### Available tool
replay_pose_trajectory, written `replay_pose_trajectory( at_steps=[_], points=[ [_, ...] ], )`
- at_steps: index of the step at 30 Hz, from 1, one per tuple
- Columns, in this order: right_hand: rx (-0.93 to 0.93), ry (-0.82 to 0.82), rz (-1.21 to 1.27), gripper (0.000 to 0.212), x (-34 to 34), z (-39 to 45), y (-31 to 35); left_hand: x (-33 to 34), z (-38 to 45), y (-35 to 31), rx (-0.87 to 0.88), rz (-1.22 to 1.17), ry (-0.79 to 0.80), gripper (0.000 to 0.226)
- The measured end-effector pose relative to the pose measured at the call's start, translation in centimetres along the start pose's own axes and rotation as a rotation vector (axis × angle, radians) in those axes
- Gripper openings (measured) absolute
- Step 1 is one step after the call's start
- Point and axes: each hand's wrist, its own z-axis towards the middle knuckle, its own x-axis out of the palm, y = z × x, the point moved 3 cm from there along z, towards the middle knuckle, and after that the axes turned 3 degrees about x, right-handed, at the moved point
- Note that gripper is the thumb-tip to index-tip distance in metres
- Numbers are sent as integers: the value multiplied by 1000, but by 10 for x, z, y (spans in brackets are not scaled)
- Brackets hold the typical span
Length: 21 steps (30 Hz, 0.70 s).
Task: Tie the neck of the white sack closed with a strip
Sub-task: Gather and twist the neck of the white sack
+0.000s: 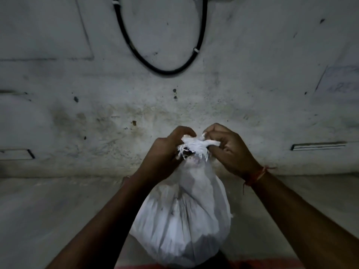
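A full white sack (186,220) stands on the floor in front of me, its neck (194,152) gathered into a frayed bunch at the top. My left hand (165,152) grips the left side of the bunched neck. My right hand (231,150) pinches a white strip (211,143) that runs across the top of the neck, with one strip end sticking up between the two hands. A red thread band circles my right wrist. How the strip wraps behind the neck is hidden by my fingers.
A stained whitewashed wall (136,94) rises just behind the sack. A black cable loop (165,71) hangs on it above. The grey floor (48,210) spreads left and right of the sack. A red edge (242,264) shows at the bottom.
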Motion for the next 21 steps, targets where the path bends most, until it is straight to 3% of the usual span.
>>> replay_pose_trajectory(
  at_steps=[2,4,5,7,9,11,13,16,19,21],
  points=[
    [41,8,41,6,-6,6,7,4,5,-2,-106,-29,106,74],
    [82,30,111,6,-2,5,16,12,4,1,-138,2,226,93],
    [96,33,157,11,1,3,20,16,2,5,-136,2,265,84],
    [109,39,208,16,8,-3,26,17,-3,2,-146,-22,246,45],
    [115,93,277,17,12,-10,26,16,-6,-5,44,170,141,18],
    [130,138,461,18,12,-18,21,15,-14,-7,171,261,75,13],
    [187,89,532,29,10,-24,5,15,-23,-2,129,280,26,20],
    [222,45,212,52,13,-25,-32,13,-44,0,-79,144,82,27],
    [125,291,-140,77,39,-24,-62,15,-60,-14,-116,-47,107,49],
    [41,489,-308,79,65,-19,-75,16,-71,-9,-134,-71,99,27]
  ],
)
